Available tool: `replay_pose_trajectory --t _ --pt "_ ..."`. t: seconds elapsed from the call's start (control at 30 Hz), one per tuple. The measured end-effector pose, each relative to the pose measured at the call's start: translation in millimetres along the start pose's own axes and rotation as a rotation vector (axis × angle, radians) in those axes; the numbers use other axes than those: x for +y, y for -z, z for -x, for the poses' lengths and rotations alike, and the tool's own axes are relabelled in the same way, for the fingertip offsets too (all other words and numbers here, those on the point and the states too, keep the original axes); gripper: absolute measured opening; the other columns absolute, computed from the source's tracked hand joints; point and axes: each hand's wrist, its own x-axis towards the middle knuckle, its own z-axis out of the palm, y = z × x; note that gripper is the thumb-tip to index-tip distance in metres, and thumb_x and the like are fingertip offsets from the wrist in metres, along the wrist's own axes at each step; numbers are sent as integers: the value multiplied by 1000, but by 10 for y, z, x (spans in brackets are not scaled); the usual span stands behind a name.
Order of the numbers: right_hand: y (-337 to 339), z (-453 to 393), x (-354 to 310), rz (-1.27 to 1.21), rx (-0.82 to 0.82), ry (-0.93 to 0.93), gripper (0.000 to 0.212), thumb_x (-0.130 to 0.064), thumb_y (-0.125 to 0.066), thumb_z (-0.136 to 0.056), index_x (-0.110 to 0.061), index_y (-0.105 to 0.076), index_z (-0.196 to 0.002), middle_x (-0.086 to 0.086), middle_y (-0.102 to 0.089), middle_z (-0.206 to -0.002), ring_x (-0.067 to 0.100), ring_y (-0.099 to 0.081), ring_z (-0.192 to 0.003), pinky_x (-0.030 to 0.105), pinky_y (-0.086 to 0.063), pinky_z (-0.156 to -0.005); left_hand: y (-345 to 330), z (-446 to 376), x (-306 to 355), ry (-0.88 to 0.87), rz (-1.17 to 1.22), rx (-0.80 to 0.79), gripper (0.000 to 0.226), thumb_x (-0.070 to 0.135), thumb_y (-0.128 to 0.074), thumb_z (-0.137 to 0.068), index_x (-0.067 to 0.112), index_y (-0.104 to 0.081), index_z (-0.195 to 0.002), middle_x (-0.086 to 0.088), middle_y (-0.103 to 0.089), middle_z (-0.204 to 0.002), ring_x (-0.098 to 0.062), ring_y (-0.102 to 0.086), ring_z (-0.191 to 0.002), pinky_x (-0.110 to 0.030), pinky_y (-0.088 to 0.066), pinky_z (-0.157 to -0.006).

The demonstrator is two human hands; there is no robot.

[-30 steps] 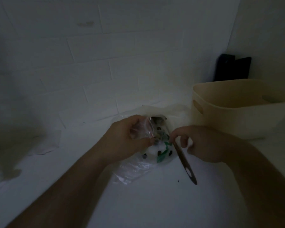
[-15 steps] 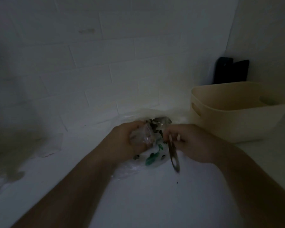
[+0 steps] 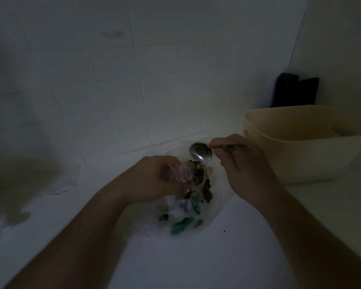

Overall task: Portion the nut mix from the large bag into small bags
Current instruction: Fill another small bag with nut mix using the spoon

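Where left grip [image 3: 154, 180] clutches, bag [image 3: 188, 197]

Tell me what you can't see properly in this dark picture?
- Head view, spoon: the right hand covers most of its handle.
- Small bag: the left hand wraps around it; dim light and clear plastic blur its edges.
- Tub: the frame's right edge cuts it off, and its inside is too dark.
- Black thing behind the tub: too dark to name.
- Nuts: too blurry to tell kinds.
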Motion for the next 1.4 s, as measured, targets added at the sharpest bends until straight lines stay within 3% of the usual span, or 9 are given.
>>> replay_pose_trajectory --t 0.17,0.33,0.63,0.7,0.83,0.97,1.07,1.17,1.4 --pt "-44 10 -125 -37 70 20 18 -29 -43 -107 -30 -61 -109 -9 -62 -95 14 -64 -80 44 -59 -72 -94 -48 39 82 -2 356 17 39 -78 -83 33 -63 -87 15 -66 -82 7 -60 -76 -10 -38 -57" --pt "-37 12 -110 140 -12 21 27 -28 -35 -107 -23 -62 -106 -2 -58 -93 17 -55 -76 32 -40 -70 -299 -87 117 174 -9 230 27 48 -75 -82 31 -62 -97 9 -71 -87 -5 -67 -77 -28 -55 -68" --pt "-11 -12 -264 88 -41 -87 30 -42 -29 -107 -28 -51 -92 -18 -46 -70 -6 -50 -65 8 -33 -59 -282 -127 100 210 31 320 9 22 -68 -88 24 -62 -95 9 -64 -83 -1 -57 -74 -17 -39 -53" --pt "-19 -7 -286 76 -60 -99 37 -49 -23 -103 -28 -52 -93 -17 -48 -71 -4 -50 -65 10 -32 -59 -271 -170 84 229 152 369 6 23 -67 -90 24 -62 -92 7 -68 -81 -5 -62 -73 -16 -43 -54" --pt "-33 12 -328 43 -79 -155 46 -56 -17 -98 -27 -53 -93 -9 -61 -76 4 -59 -70 31 -46 -64 -245 -233 164 266 699 442 6 14 -69 -91 9 -65 -92 -9 -74 -86 -28 -73 -80 -40 -64 -70" --pt "-46 11 -294 -20 -41 -226 46 -58 -21 -99 -26 -54 -95 -3 -67 -76 13 -64 -69 39 -53 -68 -210 -252 290 220 964 427 10 4 -61 -100 5 -61 -89 -15 -73 -79 -19 -70 -67 -26 -57 -58" --pt "-74 -2 -236 -29 -8 -264 37 -47 -31 -105 -23 -57 -97 -5 -67 -75 14 -65 -70 41 -55 -71 -231 -248 163 241 687 425 13 22 -71 -93 14 -64 -99 -14 -74 -95 -24 -73 -84 -39 -63 -72" --pt "-77 -15 -194 -63 31 -303 38 -49 -32 -103 -23 -58 -97 -5 -67 -74 15 -66 -68 43 -56 -71 -192 -196 99 209 188 393 10 25 -69 -90 26 -60 -94 3 -70 -88 -13 -67 -77 -29 -53 -62" --pt "3 -45 -178 -116 98 -355 27 -41 -40 -108 -32 -55 -88 -11 -69 -70 7 -66 -58 36 -57 -65 41 -81 10 336 8 254 27 38 -71 -89 26 -56 -109 4 -62 -90 -11 -60 -75 -27 -41 -57"
